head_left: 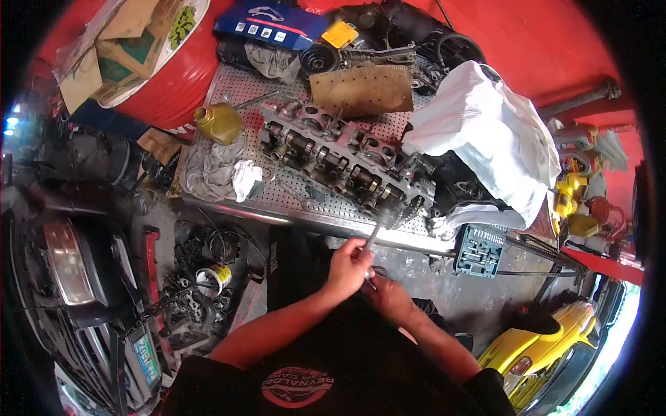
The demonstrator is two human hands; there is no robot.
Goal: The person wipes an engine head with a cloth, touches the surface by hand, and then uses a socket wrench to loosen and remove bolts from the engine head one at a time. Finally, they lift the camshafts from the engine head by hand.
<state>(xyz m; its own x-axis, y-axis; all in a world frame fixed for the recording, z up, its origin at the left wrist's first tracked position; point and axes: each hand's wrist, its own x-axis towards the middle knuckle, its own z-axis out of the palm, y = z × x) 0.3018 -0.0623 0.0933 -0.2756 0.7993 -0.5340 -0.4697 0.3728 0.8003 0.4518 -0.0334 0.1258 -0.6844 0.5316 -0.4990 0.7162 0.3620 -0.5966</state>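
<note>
My left hand [349,267] is closed around a slim metal rod-like tool [374,237] in front of the bench edge. Its upper end is blurred, so I cannot make out its exact kind. Just below and to the right, my right hand [390,299] is closed at the lower end of the same tool. Beyond the tool tip lies an engine cylinder head [340,163] with its camshaft and valve parts exposed, set at a slant on the perforated metal bench [277,182]. A chain [414,211] hangs at its near right end.
Left on the bench are a yellowish bottle [220,125] and grey rags [211,166]. A white cloth [485,132] covers parts at right, above an open socket set [480,251]. Cardboard [361,90] lies behind. A red drum [173,83], a dark vehicle and a yellow car [548,347] stand around.
</note>
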